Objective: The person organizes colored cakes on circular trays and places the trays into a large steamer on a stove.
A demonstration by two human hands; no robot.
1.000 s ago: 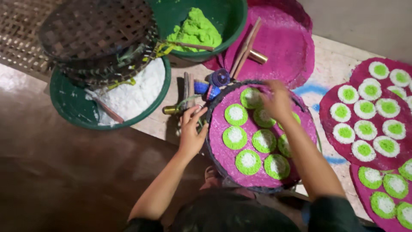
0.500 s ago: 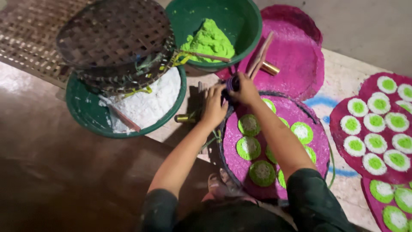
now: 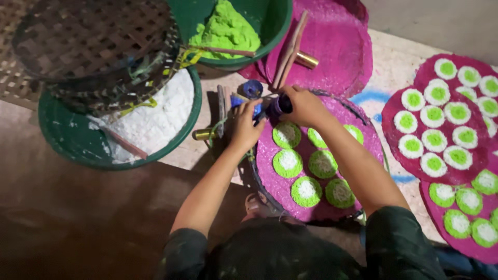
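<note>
1. Head view, surface: brown floor (image 3: 78, 218) at 8 o'clock, pale patterned mat (image 3: 384, 67) at 2 o'clock.
2. Head view, centre: round magenta tray (image 3: 275, 176) bearing green-and-white discs (image 3: 288, 162), directly below both hands.
3. Left hand (image 3: 246, 124): closed around a small blue object (image 3: 255, 110) at the tray's 11 o'clock edge; kind of object not discernible.
4. Right hand (image 3: 306, 103): clasped around a dark cylindrical tube (image 3: 282, 105) at the tray's 12 o'clock edge, just beside the left hand.
5. Near the hands: blue round cap (image 3: 252, 88) at 12 o'clock of the left hand; brass tube (image 3: 203, 134) at its 9 o'clock.
6. Upper area: green basin (image 3: 270, 26) with bright green powder (image 3: 225, 31) at 12 o'clock; bamboo sticks (image 3: 290, 46) and a second brass tube (image 3: 307, 60) on a bare magenta tray (image 3: 342, 41).
7. 10 o'clock: woven basket (image 3: 93, 41) over a green basin holding white powder (image 3: 155, 124).
8. 3 o'clock: further magenta trays (image 3: 391, 111) filled with discs.
</note>
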